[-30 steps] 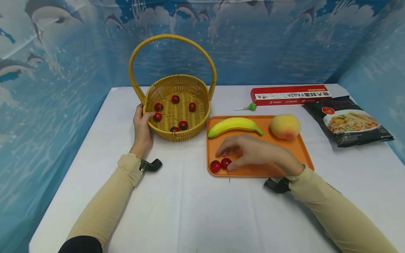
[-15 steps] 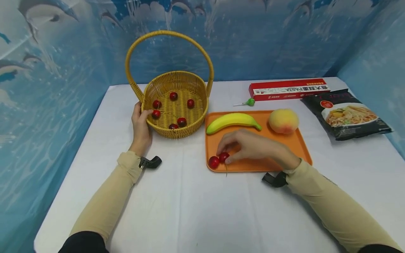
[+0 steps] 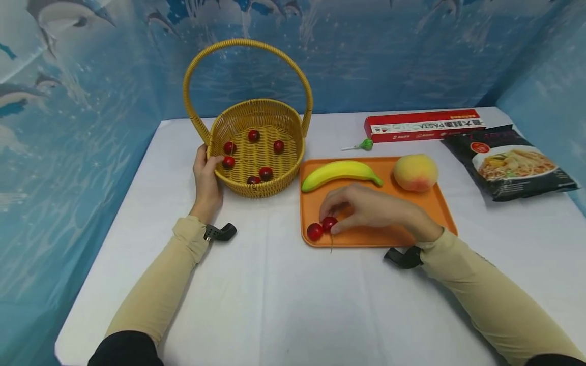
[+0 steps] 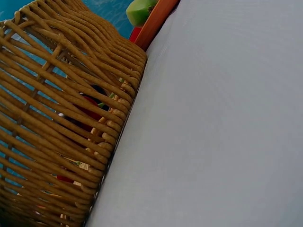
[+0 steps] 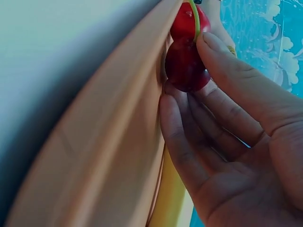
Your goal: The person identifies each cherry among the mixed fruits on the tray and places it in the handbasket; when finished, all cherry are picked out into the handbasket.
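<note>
My left hand (image 3: 207,180) grips the left side of a yellow wicker basket (image 3: 258,190) with a tall arched handle, thumb over the rim. Several dark red cherries (image 3: 266,173) lie spread over the basket's floor. On the orange tray (image 3: 313,206), my right hand (image 3: 368,206) pinches a cherry (image 5: 185,66) between thumb and fingers, at the tray's near left corner. Its thin stem sticks out toward the near edge. A second cherry (image 3: 315,232) sits against it on the left. In the left wrist view only the basket's woven wall (image 4: 61,109) shows, with the hand hidden.
On the tray lie a banana (image 3: 341,174) and a peach (image 3: 415,172) behind the right hand. Farther back are a green lollipop (image 3: 366,144), a red pasta box (image 3: 426,126) and a black noodle packet (image 3: 510,162). A dolphin-print curtain (image 3: 348,61) borders the white table.
My right thumb and fingers have closed in on the right-hand cherry at the tray's corner. The left hand and basket stay put, while the head view shifts slightly.
</note>
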`<state>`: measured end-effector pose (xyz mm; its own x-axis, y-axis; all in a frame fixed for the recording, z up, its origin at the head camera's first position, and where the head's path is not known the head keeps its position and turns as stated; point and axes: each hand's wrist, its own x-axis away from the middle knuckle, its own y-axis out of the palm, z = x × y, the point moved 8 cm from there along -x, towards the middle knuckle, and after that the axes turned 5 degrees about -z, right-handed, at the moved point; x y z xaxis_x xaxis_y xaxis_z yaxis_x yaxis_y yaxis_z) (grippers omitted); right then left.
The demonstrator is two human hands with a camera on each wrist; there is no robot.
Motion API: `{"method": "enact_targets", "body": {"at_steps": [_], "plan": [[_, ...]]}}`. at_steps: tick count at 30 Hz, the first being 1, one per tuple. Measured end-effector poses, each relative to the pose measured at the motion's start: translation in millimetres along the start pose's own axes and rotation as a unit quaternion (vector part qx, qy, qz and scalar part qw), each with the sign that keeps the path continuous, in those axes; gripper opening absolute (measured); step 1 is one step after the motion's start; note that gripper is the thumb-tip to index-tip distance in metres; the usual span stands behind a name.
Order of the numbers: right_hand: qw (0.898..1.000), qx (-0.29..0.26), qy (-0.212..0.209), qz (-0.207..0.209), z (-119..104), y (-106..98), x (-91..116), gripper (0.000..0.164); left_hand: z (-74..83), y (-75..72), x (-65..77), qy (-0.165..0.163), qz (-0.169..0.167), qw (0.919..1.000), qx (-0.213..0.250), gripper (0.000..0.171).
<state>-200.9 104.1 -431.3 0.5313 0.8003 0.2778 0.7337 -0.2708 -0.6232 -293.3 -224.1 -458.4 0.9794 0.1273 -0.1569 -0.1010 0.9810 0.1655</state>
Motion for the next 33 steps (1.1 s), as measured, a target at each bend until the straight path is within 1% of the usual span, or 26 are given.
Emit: {"method": "enact_targets", "body": {"at_steps": [4, 7, 12, 17, 20, 22, 24, 28, 33], "plan": [[1.000, -0.016, -0.003, 0.009, -3, -3, 0, 0.032, 2.9, -2.2, 1.1, 0.002, 0.002, 1.0000, -0.002, 0.061], [0.999, -0.023, -0.007, 0.028, -4, -7, 0, 0.032, 5.6, -3.0, 1.2, 0.004, 0.003, 1.0000, -0.001, 0.061], [0.997, -0.031, -0.013, 0.064, -7, -16, 0, 0.033, 6.3, -4.2, 0.3, -0.003, 0.005, 1.0000, 0.000, 0.061], [0.994, -0.047, -0.018, 0.095, -17, -24, 2, 0.037, 5.0, -5.1, 0.7, -0.008, 0.002, 1.0000, -0.001, 0.062], [0.992, -0.047, -0.023, 0.111, -25, -32, 2, 0.038, 5.2, -5.5, 1.1, -0.007, 0.002, 1.0000, 0.001, 0.061], [0.990, -0.040, -0.030, 0.128, -31, -41, 1, 0.038, 5.8, -5.4, 0.7, -0.002, 0.004, 1.0000, 0.000, 0.061], [0.987, -0.027, -0.043, 0.152, -36, -50, -2, 0.038, 5.3, -4.7, 0.2, -0.001, 0.004, 1.0000, 0.001, 0.061], [0.979, -0.002, -0.056, 0.197, -46, -67, -12, 0.037, 1.8, -1.8, -1.6, -0.002, -0.002, 1.0000, 0.000, 0.062], [0.970, 0.015, -0.064, 0.234, -59, -80, -31, 0.036, -1.4, -0.4, -0.3, -0.003, 0.000, 1.0000, 0.000, 0.062]]}}
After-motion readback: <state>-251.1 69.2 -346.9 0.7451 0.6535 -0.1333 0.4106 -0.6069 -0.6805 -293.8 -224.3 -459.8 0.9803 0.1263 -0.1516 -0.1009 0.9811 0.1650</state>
